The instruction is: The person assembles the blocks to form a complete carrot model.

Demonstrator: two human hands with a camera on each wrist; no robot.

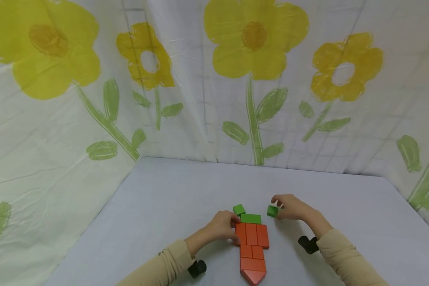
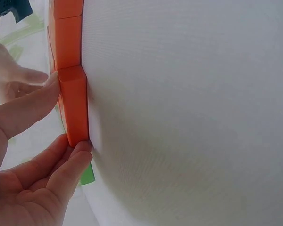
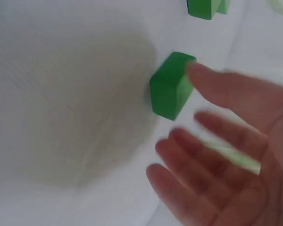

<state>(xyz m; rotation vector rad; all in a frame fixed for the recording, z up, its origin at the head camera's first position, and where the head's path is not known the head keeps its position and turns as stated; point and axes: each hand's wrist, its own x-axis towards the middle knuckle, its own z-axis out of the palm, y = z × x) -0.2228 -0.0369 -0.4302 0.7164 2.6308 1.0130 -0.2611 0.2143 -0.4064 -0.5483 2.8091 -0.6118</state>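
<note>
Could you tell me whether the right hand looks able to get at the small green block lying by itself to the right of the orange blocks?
Probably yes: the right hand is right beside the small green block, one of its fingers at the block's edge, with nothing between them.

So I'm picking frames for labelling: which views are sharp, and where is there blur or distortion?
Head view: sharp, evenly lit, backdrop bowed by the wide lens. Left wrist view: orange blocks crisp, soft shadow on the table. Right wrist view: right hand smeared, small green block fairly clear.
</note>
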